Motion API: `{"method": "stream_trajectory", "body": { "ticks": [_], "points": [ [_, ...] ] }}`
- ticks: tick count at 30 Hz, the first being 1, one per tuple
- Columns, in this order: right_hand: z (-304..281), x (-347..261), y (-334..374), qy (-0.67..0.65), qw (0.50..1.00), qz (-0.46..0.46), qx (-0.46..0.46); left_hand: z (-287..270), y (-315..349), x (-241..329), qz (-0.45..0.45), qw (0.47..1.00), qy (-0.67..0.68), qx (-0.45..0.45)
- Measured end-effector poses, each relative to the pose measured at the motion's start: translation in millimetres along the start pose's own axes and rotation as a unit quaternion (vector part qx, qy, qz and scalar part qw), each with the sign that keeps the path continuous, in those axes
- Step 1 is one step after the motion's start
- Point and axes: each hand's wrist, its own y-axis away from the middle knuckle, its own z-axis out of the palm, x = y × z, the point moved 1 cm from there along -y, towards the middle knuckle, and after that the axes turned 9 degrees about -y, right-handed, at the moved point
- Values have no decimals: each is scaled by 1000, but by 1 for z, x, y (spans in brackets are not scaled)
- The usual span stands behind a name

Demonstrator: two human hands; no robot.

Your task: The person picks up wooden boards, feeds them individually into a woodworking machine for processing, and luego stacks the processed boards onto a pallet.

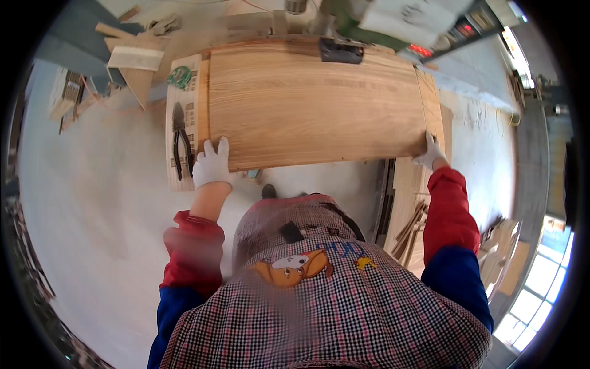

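Observation:
A wide wooden panel (319,111) with straight grain lies crosswise in front of me, a narrower strip joined along each short end. My left hand (212,165), in a white glove, grips its near left corner with fingers spread over the top face. At the near right corner, my right hand (431,152), also gloved in white, holds the edge with its fingers on top and thumb along the near side. The undersides of both grips are hidden. Close by my left hand, dark-handled pliers (180,141) rest on a pale board (178,174).
A green roll (180,77) sits on the pale board's far end. Behind the panel stands a machine with a dark block (341,51) and a control box with red displays (420,50). Wood offcuts (136,59) lie far left; wooden strips (410,230) are stacked right of my body.

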Motion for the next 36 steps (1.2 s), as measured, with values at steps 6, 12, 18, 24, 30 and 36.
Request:
{"method": "stream_trajectory", "body": {
  "ticks": [6,12,18,24,30,36],
  "points": [
    [-29,-31,36,38,998,54,-5,-14,-4,18,-52,992,-64,-99],
    [-35,-46,45,33,998,44,-9,-10,-1,13,-45,993,-80,-67],
    [-47,-51,51,26,999,48,-3,-14,-4,15,-49,994,-82,-55],
    [-38,-40,46,15,999,33,2,-9,-3,14,-45,995,-79,-47],
    [-40,-35,44,20,1000,17,-4,-6,-6,13,-40,995,-78,-45],
    [-42,-39,44,31,999,12,2,4,-3,11,-34,993,-111,-17]
  ]
}}
